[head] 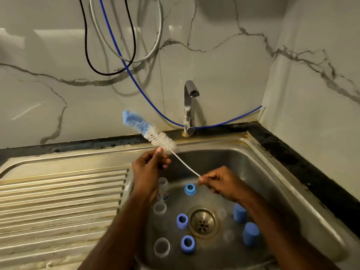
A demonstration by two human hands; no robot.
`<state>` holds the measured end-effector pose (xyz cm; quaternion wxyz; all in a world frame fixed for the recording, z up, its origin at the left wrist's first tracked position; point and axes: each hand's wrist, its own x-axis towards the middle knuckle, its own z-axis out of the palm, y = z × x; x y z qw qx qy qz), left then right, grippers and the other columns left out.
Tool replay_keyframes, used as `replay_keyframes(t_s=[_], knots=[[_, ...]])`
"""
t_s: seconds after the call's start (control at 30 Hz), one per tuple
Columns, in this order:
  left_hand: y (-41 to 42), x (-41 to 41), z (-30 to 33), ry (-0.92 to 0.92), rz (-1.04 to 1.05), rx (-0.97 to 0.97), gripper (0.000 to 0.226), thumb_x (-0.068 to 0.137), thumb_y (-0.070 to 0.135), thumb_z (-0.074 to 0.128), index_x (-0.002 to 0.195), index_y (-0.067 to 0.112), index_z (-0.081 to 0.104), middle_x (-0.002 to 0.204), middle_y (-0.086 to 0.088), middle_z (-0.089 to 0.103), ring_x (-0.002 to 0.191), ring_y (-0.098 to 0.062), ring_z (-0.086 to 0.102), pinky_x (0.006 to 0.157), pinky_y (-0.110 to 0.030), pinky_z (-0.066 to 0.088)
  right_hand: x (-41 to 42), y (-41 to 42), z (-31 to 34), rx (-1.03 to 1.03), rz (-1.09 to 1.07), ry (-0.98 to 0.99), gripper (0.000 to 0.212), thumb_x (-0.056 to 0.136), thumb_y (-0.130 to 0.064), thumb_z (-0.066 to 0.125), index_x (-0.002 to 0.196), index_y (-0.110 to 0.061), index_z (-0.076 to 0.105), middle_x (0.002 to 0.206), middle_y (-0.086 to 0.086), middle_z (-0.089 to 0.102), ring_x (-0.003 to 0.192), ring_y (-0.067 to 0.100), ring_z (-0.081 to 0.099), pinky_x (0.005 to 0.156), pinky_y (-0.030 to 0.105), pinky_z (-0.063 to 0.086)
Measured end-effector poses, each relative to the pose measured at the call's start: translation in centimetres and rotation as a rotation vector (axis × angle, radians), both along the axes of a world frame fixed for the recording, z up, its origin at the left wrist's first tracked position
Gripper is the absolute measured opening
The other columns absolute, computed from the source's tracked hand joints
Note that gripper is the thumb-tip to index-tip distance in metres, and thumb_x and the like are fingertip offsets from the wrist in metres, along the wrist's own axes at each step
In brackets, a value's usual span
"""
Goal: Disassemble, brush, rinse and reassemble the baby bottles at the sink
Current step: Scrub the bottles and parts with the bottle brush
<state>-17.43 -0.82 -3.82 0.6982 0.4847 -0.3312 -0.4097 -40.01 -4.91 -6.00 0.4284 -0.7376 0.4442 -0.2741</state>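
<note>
The stainless steel sink (276, 172) holds every bottle part, and the drain strainer (202, 223) in its floor serves as the landmark. Three clear bottle bodies (161, 247) stand open-mouthed to the left of the drain, one behind the other, the farthest partly hidden by the left forearm. Three blue collar rings (188, 243) lie close around the drain: one just in front-left, one touching its left edge, one behind it. Two blue caps (250, 233) stand to its right, and two clear teats (228, 236), hard to make out, sit between the caps and the drain.

Above and behind the drain, the bottle brush (153, 133) is held slantwise in the air. The left hand (149, 168) pinches it just under the white bristles with thumb and curled fingers; the right hand (220, 184) pinches the bare end of its wire handle. The tap (189, 106) stands behind the drain, and no water shows.

Risks, as I judge them: the thin wire may bend or spring loose under the two-handed hold and flick droplets. The teats, being clear and small, could be overlooked or washed onto the strainer once water runs. The upright bottles may topple if a forearm brushes them. The grimy sink rim (214, 140) could soil the bristles on contact.
</note>
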Motion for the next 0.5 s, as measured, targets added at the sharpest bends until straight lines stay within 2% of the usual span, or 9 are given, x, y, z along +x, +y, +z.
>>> replay_keyframes(t_s=[0.07,0.1,0.17,0.2,0.27,0.33,0.4,0.47,0.5], knots=[[0.5,0.0,1.0,0.403,-0.227,0.120,0.020,0.100,0.024,0.059,0.095,0.007,0.067,0.075,-0.005,0.067,0.062,-0.010,0.062,0.061,-0.021,0.054,-1.0,-0.8,-0.1,-0.084,-0.037,0.027,0.018,0.093,-0.028,0.069,0.088,-0.014,0.079,0.057,-0.004,0.064,0.053,0.007,0.054,0.058,0.029,0.048],[0.6,0.1,1.2,0.490,-0.284,0.166,0.021,0.101,0.025,0.057,0.091,0.008,0.066,0.073,-0.004,0.065,0.058,-0.007,0.060,0.055,-0.018,0.053,-1.4,-1.1,-0.2,-0.104,-0.051,0.049,0.020,0.092,-0.029,0.069,0.087,-0.013,0.079,0.061,0.001,0.066,0.055,0.013,0.057,0.062,0.035,0.051],[0.5,-0.1,1.2,0.523,-0.295,0.174,0.020,0.101,0.023,0.056,0.092,0.008,0.065,0.075,-0.005,0.066,0.059,-0.008,0.062,0.054,-0.017,0.054,-1.5,-1.1,-0.1,-0.117,-0.047,0.045,0.021,0.092,-0.029,0.070,0.086,-0.011,0.079,0.061,0.008,0.065,0.055,0.016,0.056,0.061,0.038,0.052],[0.2,-0.3,1.0,0.498,-0.255,0.134,0.018,0.101,0.021,0.057,0.098,0.006,0.066,0.079,-0.008,0.069,0.066,-0.011,0.066,0.060,-0.019,0.056,-1.3,-0.8,0.1,-0.112,-0.030,0.019,0.020,0.092,-0.027,0.069,0.086,-0.011,0.079,0.056,0.004,0.061,0.051,0.010,0.052,0.056,0.032,0.048],[0.0,-0.5,0.2,0.211,-0.091,-0.004,0.019,0.098,0.015,0.061,0.110,0.002,0.067,0.089,-0.008,0.074,0.081,-0.016,0.070,0.073,-0.024,0.059,-0.6,0.1,0.6,0.024,0.019,-0.039,0.020,0.095,-0.027,0.067,0.088,-0.013,0.079,0.052,-0.005,0.052,0.045,0.005,0.043,0.045,0.021,0.037],[-0.2,-0.1,-0.8,-0.360,0.161,-0.052,0.021,0.094,0.016,0.068,0.115,0.011,0.070,0.092,0.005,0.074,0.088,-0.003,0.071,0.080,-0.019,0.056,-0.1,0.8,0.9,0.261,0.080,-0.070,0.027,0.097,-0.035,0.062,0.092,-0.014,0.077,0.056,-0.002,0.049,0.043,0.008,0.036,0.040,0.021,0.028],[-0.5,0.1,-1.4,-0.696,0.346,-0.045,0.023,0.093,0.021,0.071,0.116,0.022,0.068,0.095,0.018,0.068,0.087,0.010,0.065,0.080,-0.008,0.050,0.3,1.4,0.8,0.355,0.117,-0.058,0.032,0.098,-0.040,0.058,0.095,-0.013,0.075,0.059,0.000,0.048,0.044,0.009,0.033,0.040,0.021,0.025],[-0.6,0.2,-1.6,-0.671,0.324,-0.032,0.017,0.095,0.023,0.068,0.112,0.019,0.070,0.092,0.014,0.071,0.083,0.004,0.067,0.081,-0.012,0.051,0.6,1.3,0.6,0.317,0.081,-0.032,0.031,0.099,-0.040,0.058,0.094,-0.015,0.075,0.058,0.000,0.048,0.044,0.009,0.035,0.041,0.021,0.026],[-0.7,0.3,-1.5,-0.516,0.247,-0.006,0.015,0.097,0.024,0.066,0.107,0.015,0.072,0.087,0.008,0.074,0.079,-0.004,0.070,0.079,-0.020,0.055,0.6,1.2,0.4,0.267,0.050,-0.016,0.028,0.098,-0.039,0.059,0.092,-0.017,0.076,0.057,-0.001,0.049,0.044,0.009,0.036,0.041,0.022,0.027]])
